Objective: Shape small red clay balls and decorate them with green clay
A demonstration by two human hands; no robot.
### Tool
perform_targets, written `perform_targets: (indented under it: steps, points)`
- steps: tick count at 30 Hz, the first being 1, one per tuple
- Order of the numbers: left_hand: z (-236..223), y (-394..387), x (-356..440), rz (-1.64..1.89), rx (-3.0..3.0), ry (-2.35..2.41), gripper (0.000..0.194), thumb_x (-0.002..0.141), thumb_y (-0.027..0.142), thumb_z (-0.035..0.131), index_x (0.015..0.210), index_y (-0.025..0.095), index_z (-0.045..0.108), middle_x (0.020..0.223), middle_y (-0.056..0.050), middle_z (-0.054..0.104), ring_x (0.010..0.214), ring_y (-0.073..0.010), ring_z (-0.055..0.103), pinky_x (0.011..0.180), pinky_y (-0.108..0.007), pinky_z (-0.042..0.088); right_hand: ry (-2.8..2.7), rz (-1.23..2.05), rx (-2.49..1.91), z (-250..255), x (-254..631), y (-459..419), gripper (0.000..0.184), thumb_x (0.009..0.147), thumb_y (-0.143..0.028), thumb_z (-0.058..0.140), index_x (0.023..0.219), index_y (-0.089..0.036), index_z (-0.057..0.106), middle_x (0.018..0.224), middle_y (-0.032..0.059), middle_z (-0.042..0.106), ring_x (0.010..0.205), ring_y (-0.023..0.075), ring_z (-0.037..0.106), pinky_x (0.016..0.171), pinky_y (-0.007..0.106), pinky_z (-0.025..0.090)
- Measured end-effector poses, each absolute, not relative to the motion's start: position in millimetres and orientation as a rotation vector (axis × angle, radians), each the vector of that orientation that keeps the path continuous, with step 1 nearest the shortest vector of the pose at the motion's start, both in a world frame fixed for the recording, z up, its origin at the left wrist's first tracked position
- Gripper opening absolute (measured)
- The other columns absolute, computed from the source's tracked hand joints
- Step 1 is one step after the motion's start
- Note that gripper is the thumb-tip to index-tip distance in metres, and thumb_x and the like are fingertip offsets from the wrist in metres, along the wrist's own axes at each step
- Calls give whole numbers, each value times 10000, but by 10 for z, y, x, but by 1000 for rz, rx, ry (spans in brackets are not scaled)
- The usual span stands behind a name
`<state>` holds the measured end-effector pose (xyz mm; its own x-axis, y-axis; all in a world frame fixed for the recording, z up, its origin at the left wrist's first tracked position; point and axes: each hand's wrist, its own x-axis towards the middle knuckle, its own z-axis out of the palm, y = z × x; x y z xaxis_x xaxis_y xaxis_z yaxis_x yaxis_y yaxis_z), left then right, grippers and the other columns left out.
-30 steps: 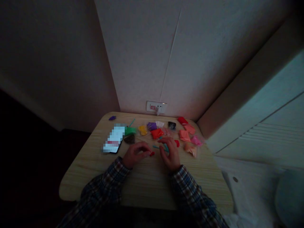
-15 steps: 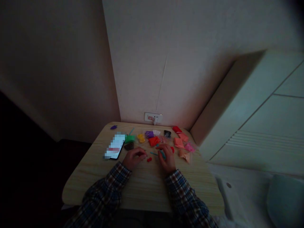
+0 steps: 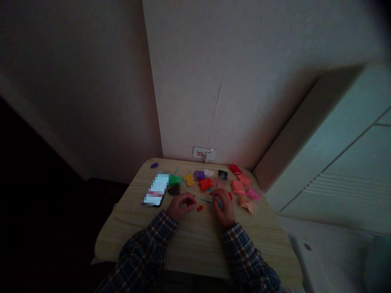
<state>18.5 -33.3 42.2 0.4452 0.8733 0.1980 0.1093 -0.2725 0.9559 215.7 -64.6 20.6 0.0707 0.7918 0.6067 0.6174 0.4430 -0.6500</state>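
Well, at the far left of my wooden table lie a small purple piece, near the back edge, and my phone, its lit screen blurred. Just right of the phone are a dark brown lump, a green packet and, behind that, a thin teal stick. My left hand is in front of the brown lump, thumb and fingers curled round towards each other; I cannot tell whether anything is pinched at their tips. Behind it lies a yellow packet. The small red lump is on the tabletop between my hands, just beyond my left fingertips and touching neither hand. Farther back are a purple packet, an orange-red packet and a white packet. A teal tool reaches out towards my right hand, whose fingers arch over more teal; whether I grip it, I cannot tell. Black, salmon, peach and pink packets fill the right side.
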Motion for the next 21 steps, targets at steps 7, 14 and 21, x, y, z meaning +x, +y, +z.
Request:
perform_targets:
  steps: [7, 14, 21]
  points:
    - [423, -347, 186, 1013, 1690, 808, 155, 715, 298, 621, 672, 149, 608, 643, -27, 617, 599, -150, 546, 588, -270, 449, -1636, 136, -1237, 186, 2194, -642, 142, 858, -215, 458, 879, -201, 598, 889, 64, 616, 873, 234, 588, 754, 410, 489]
    - [384, -337, 163, 1037, 1672, 819, 162, 748, 301, 583, 682, 153, 589, 629, -31, 612, 607, -161, 563, 601, -283, 451, -1615, 172, -1251, 138, 2219, -634, 131, 860, -223, 473, 882, -212, 601, 871, 56, 616, 854, 236, 589, 738, 408, 485]
    - [418, -353, 176, 1049, 1690, 810, 137, 724, 272, 610, 683, 142, 594, 641, -29, 599, 595, -143, 531, 583, -266, 435, -1616, 186, -1254, 153, 2209, -644, 135, 862, -211, 467, 866, -207, 602, 862, 49, 614, 848, 224, 582, 737, 384, 472]
